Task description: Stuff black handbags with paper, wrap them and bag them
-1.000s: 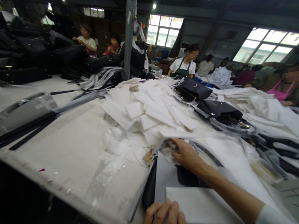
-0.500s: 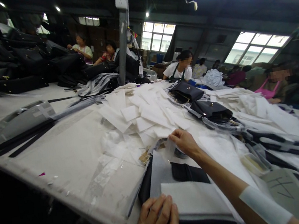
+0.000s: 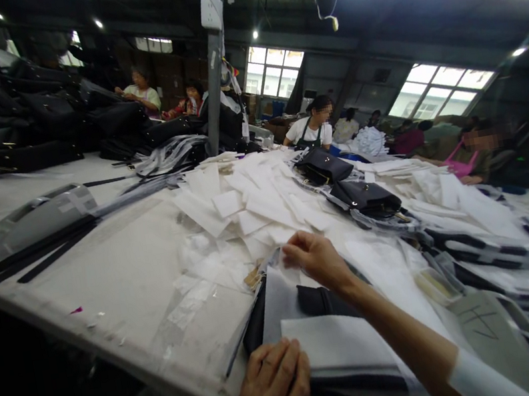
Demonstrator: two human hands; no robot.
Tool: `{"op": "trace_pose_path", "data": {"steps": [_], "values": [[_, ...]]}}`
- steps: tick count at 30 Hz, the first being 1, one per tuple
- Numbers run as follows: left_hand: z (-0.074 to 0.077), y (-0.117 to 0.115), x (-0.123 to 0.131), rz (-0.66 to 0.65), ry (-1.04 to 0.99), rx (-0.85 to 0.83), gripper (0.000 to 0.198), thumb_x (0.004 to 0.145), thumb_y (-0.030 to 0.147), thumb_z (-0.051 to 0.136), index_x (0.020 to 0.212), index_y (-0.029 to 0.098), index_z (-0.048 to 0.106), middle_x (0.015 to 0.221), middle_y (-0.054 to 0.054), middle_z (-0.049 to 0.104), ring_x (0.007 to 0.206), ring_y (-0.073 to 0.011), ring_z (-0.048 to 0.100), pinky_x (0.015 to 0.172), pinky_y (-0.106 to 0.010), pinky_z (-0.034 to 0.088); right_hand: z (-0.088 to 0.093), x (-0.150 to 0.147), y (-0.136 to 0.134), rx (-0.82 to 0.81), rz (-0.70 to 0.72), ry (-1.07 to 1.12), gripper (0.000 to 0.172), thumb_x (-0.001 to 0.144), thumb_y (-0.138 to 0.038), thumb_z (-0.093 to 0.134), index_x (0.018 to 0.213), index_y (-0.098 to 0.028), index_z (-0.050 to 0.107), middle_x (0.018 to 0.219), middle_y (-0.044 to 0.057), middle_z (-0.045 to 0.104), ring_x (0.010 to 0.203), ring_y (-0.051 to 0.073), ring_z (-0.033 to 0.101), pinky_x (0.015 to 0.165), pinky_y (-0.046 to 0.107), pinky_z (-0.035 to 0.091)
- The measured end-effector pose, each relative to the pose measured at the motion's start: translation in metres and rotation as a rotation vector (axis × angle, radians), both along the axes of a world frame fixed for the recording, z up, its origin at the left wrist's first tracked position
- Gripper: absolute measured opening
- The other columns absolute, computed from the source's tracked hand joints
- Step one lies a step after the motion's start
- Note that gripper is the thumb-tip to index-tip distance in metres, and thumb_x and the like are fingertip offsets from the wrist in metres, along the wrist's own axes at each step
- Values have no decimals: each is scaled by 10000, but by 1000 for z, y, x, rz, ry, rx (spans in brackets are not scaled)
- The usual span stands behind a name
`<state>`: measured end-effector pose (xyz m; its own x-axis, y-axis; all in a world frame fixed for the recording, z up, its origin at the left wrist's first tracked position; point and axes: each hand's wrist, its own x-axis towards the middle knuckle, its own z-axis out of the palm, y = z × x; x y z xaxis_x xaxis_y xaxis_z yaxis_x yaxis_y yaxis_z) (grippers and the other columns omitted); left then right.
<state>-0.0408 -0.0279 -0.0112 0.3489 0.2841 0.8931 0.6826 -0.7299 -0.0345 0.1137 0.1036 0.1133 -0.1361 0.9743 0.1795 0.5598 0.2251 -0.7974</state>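
Observation:
A dark bag (image 3: 255, 321) lies flat on the table in front of me, with a grey-white sheet (image 3: 276, 301), a black flap (image 3: 314, 299) and a folded white padding sheet (image 3: 339, 341) over it. My left hand (image 3: 278, 381) rests on the bag's near left side, fingers laid flat at the padding's corner. At the far end of the bag, my right hand (image 3: 318, 256) is closed in a pinch on a thin translucent sheet (image 3: 288, 276), whose outline is blurred. A brown tag (image 3: 252, 278) lies beside the bag's far left corner.
Loose white sheets (image 3: 256, 206) are heaped beyond the bag. Two black handbags (image 3: 366, 196) lie to the right. A grey tape dispenser (image 3: 39, 219) and black straps (image 3: 55, 250) are on the left. A grey plastic piece (image 3: 495, 335) stands near my right forearm. A post (image 3: 216, 91) rises behind; people work further back.
My right hand has moved slightly left along the bag's far end, still pinching. My left hand stays on the bag. The camera view has shifted slightly.

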Motion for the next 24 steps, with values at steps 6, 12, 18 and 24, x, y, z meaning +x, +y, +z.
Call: {"op": "trace_pose_path", "data": {"steps": [6,12,18,24], "values": [[3,-4,-6,-57,57,-84,385,1008,100,309,1121,97,677,1113,-124,697,1115,-225,612,927,-361,516,-42,7,-90,247,345,-387,124,927,-267,575,849,-207,650,737,19,698,674,155,657,638,232,457],[10,-7,-14,-119,46,-145,311,1004,95,376,1214,103,606,1097,-136,669,1126,-211,610,961,-359,523,-60,24,-109,329,350,-371,161,978,-258,510,951,-218,664,855,44,732,789,156,698,751,233,520],[15,-8,-16,-157,6,-212,307,979,50,374,1224,90,555,1154,-139,642,1171,-197,579,1007,-347,513,-55,22,-118,423,408,-288,175,982,-226,504,1060,-214,660,967,68,753,943,183,714,893,301,548],[4,-7,-17,-110,-18,-241,486,950,25,396,1425,127,421,1328,-171,561,1253,-220,547,1001,-343,522,-53,16,-127,529,418,-216,179,968,-176,475,1043,-192,636,972,83,750,970,190,708,927,312,546]]}}
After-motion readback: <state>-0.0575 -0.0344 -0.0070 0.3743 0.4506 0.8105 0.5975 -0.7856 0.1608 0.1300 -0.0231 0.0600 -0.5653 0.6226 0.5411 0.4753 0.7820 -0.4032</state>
